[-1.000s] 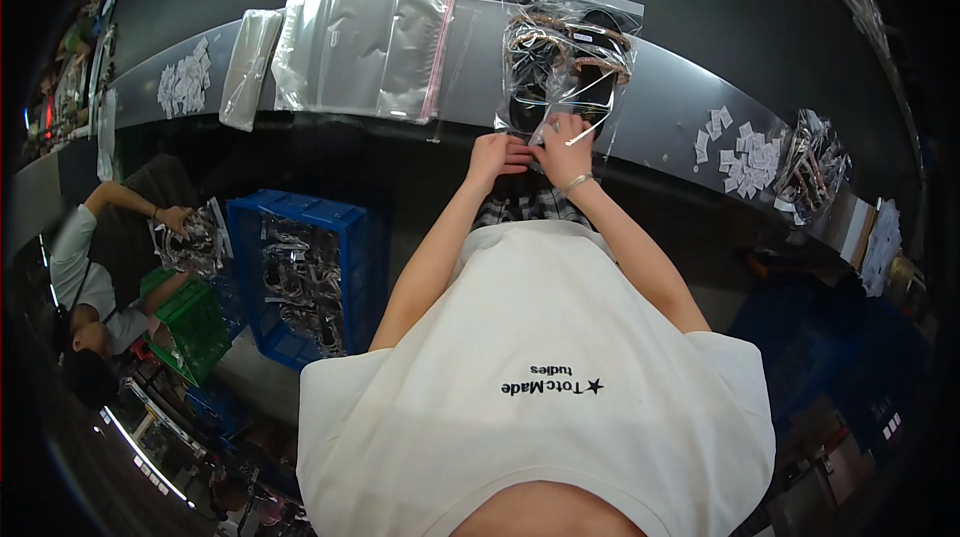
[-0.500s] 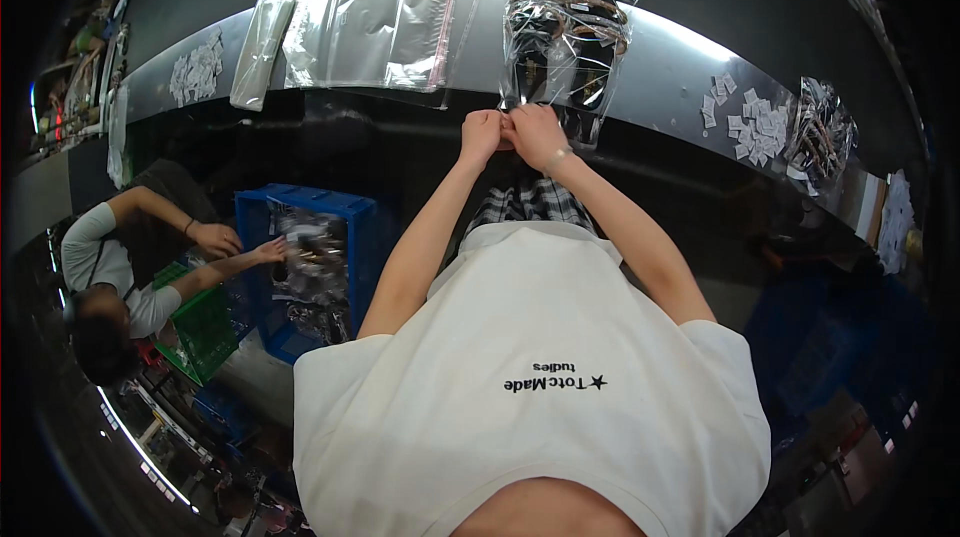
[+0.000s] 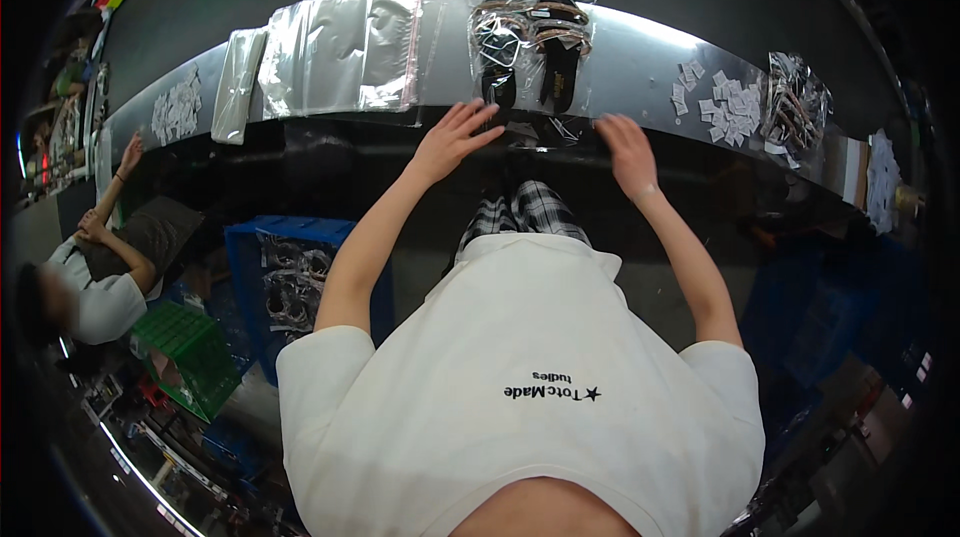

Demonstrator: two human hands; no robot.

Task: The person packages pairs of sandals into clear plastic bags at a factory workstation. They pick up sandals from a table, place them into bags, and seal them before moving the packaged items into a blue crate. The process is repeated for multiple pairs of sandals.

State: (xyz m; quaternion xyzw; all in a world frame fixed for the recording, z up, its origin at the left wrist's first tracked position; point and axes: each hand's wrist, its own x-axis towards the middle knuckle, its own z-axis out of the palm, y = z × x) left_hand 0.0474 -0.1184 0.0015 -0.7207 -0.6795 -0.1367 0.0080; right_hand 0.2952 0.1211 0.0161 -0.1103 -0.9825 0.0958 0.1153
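A pair of black sandals (image 3: 560, 62) with patterned straps lies flat in a clear plastic bag (image 3: 585, 92) at the table's front edge. The bag's hanging tab points away from me, and its near end droops past the edge. My left hand (image 3: 452, 142) is just off the bag's near left corner, its fingers spread and nothing in them. On the other side, my right hand (image 3: 630, 155) is held near the bag's near right corner, with its fingers stretched out and holding nothing.
Left of the sandals lie a stack of clear bags (image 3: 340, 57), a narrow folded pile (image 3: 238, 87) and small white tags (image 3: 178, 109). To the right are more tags (image 3: 732, 109) and bagged sandals (image 3: 795, 107). A blue crate (image 3: 245, 287), a green crate (image 3: 190, 357) and a co-worker (image 3: 110, 287) are at left.
My hands have parted from the bag's near end, the left moving left and the right moving right. The co-worker's hand has left the blue crate and now reaches toward the table.
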